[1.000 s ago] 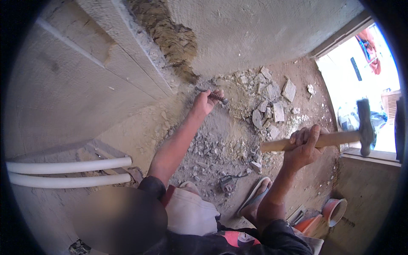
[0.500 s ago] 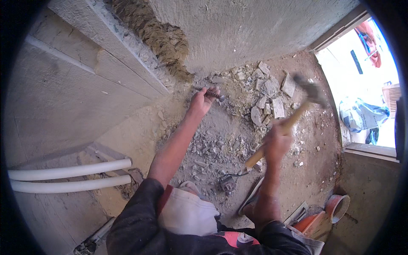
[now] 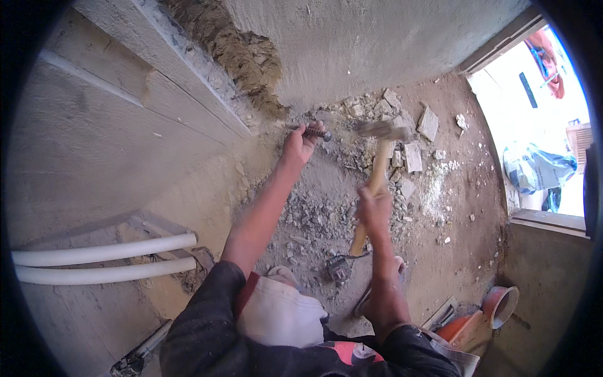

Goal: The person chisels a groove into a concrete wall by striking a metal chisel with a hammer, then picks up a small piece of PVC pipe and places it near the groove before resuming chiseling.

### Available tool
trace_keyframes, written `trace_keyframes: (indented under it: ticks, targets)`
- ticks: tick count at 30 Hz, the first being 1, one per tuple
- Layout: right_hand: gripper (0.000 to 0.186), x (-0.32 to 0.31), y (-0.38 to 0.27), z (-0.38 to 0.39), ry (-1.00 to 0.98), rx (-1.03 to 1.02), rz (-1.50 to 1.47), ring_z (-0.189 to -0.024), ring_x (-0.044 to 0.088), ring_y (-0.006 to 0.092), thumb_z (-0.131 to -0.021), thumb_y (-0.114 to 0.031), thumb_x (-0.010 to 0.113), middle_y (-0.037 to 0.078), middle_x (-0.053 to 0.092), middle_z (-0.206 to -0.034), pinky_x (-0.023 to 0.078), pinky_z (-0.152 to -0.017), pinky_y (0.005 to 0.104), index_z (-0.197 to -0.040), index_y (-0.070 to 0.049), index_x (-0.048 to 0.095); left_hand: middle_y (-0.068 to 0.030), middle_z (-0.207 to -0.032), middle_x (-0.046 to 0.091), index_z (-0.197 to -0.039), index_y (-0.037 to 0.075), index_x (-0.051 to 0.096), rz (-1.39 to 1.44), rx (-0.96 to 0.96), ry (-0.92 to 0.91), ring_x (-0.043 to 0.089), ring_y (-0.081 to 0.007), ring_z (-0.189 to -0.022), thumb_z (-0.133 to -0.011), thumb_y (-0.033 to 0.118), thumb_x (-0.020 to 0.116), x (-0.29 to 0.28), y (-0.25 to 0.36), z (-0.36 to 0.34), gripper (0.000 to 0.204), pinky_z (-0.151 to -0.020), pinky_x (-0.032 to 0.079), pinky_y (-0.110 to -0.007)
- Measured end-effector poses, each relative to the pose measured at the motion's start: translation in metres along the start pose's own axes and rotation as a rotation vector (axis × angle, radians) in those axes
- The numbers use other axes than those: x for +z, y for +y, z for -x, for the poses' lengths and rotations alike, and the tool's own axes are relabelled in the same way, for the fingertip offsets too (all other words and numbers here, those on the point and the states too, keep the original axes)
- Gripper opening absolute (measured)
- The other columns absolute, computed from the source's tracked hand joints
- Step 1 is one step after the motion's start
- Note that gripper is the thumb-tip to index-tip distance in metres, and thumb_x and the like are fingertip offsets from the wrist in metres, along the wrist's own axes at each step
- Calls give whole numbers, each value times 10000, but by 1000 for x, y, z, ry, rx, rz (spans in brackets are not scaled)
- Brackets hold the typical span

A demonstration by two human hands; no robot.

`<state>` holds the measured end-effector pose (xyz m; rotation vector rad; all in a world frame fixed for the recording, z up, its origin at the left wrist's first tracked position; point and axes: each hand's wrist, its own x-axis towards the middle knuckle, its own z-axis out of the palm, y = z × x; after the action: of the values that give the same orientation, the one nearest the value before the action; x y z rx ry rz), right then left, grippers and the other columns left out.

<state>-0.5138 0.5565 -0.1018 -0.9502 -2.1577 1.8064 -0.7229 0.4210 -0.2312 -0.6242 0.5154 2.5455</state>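
Two bare hands are at work, with one tool in each. The left hand has its fingers curled around a dark, ribbed metal rod with a rounded head; the rod lies across the fingers, its long axis nearly level across the view, the head jutting out to their right and slightly downward, the other end pointing left, toward the foot of the wall's rough brown broken channel. The left forearm reaches out long and slanting, up and rightward. The right hand is clenched around the pale wooden handle of one steel-headed hammer; the handle runs steeply, its butt below the fingers, its blurred head above them. That head lies crosswise, one end facing the rod's head from the right, apart from it. The right forearm rises almost straight up. Grey broken rubble spreads below the left fingers and between the hands. Two white round pipes lie well to the left fingers' lower left; one orange-red round bucket sits to the right fingers' lower right.
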Motion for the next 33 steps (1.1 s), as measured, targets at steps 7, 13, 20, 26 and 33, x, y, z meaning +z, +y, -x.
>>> trace_keyframes:
  ticks: [7, 13, 20, 26, 33]
  targets:
    - [128, -60, -130, -13, 535, -437, -667, -436, 446, 76, -871, -103, 601, -1, 466, -573, 393, -389, 242, -817, -60, 493, -292, -1050, 580, -998, -115, 481, 60, 4, 45, 603, -394, -1003, -974, 93, 386, 14, -5, 5, 230, -925, 521, -477]
    - [152, 65, 67, 9, 134, -93, 262, -524, 511, 148, -850, -161, 585, 29, 560, -666, 430, -490, 285, -866, -10, 588, -288, -1055, 578, -1027, -113, 460, 27, 11, 32, 596, -399, -1014, -973, 93, 387, 7, -10, -11, 225, -914, 524, -491]
    - [101, -35, -75, -10, 178, -36, -188, -466, 438, 57, -837, -113, 602, -15, 479, -623, 375, -410, 223, -875, -66, 522, -283, -1059, 582, -1037, -115, 457, 24, -4, -13, 582, -414, -1048, -977, 86, 365, 4, -2, -2, 229, -926, 516, -506]
    - [143, -52, -127, -17, 587, -475, -778, -438, 474, 98, -875, -126, 595, 15, 481, -581, 421, -396, 250, -803, -61, 490, -279, -1065, 575, -1063, -131, 443, 73, 38, 58, 588, -392, -1050, -990, 103, 353, 11, -6, -4, 262, -910, 532, -480]
    - [118, 52, 64, -19, -4, -69, 255, -572, 532, 144, -811, -121, 623, 32, 547, -666, 436, -527, 317, -887, -44, 578, -275, -1093, 574, -1059, -126, 464, 24, -16, -52, 593, -394, -1035, -985, 94, 358, 5, 2, -27, 255, -941, 509, -480]
